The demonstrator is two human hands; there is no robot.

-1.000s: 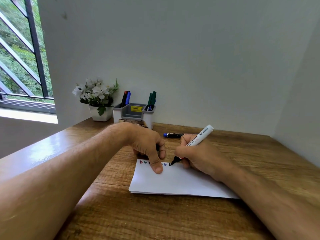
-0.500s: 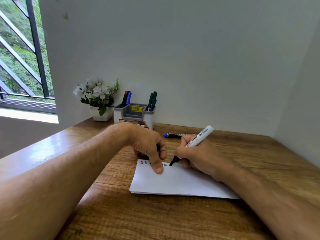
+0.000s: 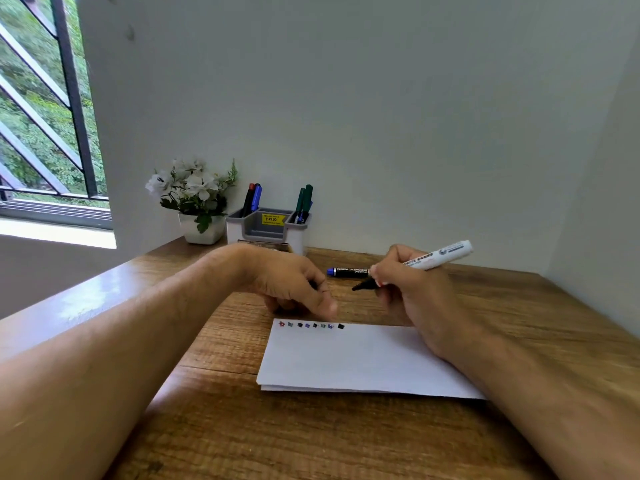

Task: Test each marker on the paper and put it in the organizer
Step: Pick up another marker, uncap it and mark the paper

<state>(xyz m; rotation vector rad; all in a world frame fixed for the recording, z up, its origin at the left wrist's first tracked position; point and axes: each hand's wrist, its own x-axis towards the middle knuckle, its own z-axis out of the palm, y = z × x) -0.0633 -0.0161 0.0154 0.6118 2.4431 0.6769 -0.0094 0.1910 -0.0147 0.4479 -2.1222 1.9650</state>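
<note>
A white sheet of paper (image 3: 349, 358) lies on the wooden table, with a row of several small colour marks along its top edge. My right hand (image 3: 415, 292) grips an uncapped white marker (image 3: 440, 255) just above the table behind the paper, its black tip pointing left. My left hand (image 3: 291, 282) hovers close to that tip with fingers curled, and a dark cap (image 3: 313, 285) shows between them. The grey and white organizer (image 3: 268, 233) stands at the back wall holding several markers. A black marker with a blue cap (image 3: 348, 271) lies on the table behind my hands.
A white pot of white flowers (image 3: 195, 202) stands left of the organizer. A window with dark bars (image 3: 45, 133) is at the far left. Walls close off the table at the back and on the right.
My right hand has lifted the marker tip off the paper and swung it back and up. My left hand has come off the paper too. A new black mark ends the row.
</note>
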